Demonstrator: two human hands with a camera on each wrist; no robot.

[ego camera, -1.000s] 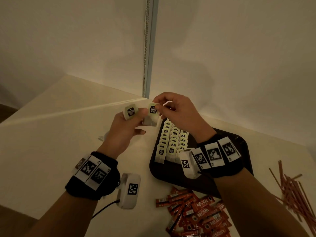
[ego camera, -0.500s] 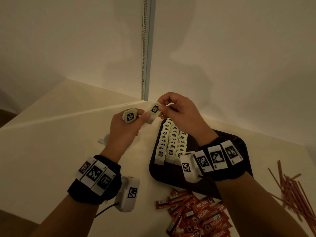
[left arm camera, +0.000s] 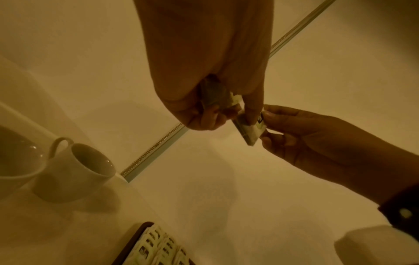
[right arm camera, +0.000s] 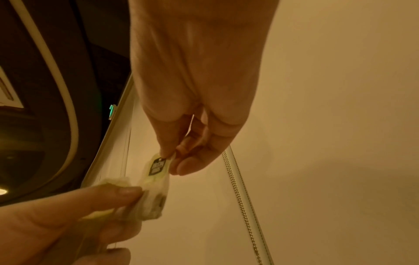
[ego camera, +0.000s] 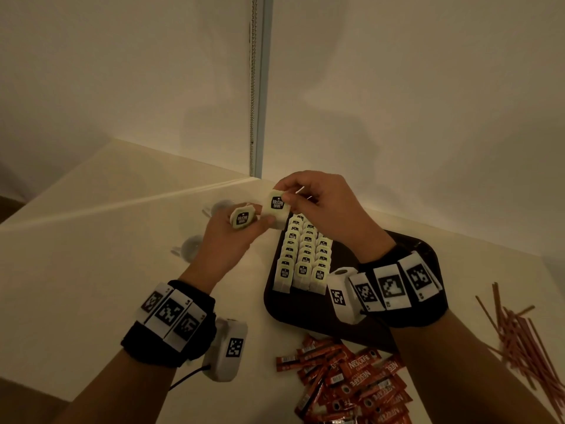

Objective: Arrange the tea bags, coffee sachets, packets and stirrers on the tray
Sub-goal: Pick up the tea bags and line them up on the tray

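Note:
My left hand point(ego camera: 235, 237) holds a small bunch of white tea bags point(ego camera: 243, 218) above the table, left of the dark tray point(ego camera: 305, 307). My right hand point(ego camera: 308, 200) pinches the top of one tea bag point(ego camera: 276, 208) with thumb and forefinger, while the left thumb still touches its lower part. The wrist views show the same tea bag point(right arm camera: 156, 179) point(left arm camera: 249, 130) between both hands. Three rows of tea bags point(ego camera: 304, 258) stand on the tray's left half. Red coffee sachets point(ego camera: 351, 381) lie in a heap near me. Brown stirrers point(ego camera: 519, 335) lie at the right.
Two white cups point(left arm camera: 77, 172) stand on the table left of the tray, behind my left hand. The table sits in a corner of two pale walls with a blind chain point(ego camera: 252, 87) hanging at the joint. The tray's right half point(ego camera: 406, 249) lies under my right wrist.
Both hands have drifted a little toward the far wall and the tea bag in the right hand has tilted upright, its label now facing me. The rows on the tray are unchanged.

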